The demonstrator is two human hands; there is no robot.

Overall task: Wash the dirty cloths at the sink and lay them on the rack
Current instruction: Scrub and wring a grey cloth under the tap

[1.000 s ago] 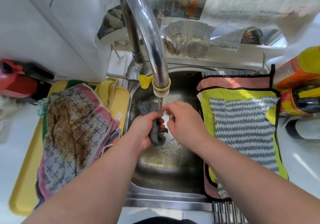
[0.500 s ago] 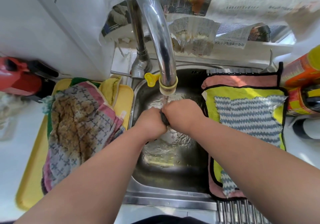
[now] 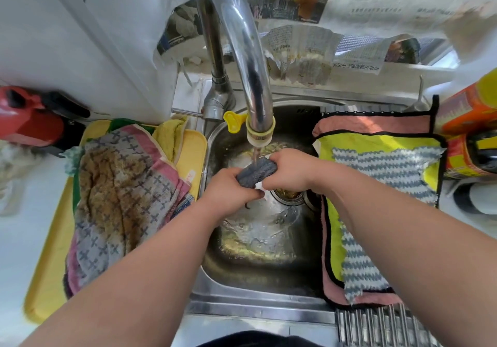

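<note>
Stained cloths on yellow tray left of sink; striped cloth on rack, right. Under faucet stream: rolled grey cloth, long axis left-right, ends clenched in left hand and right hand.

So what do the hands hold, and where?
One bunched grey cloth: the left hand grips its left end, the right hand its right end.

Left hand and right hand bare, forearms uncovered; dark garment at the waist.
</note>
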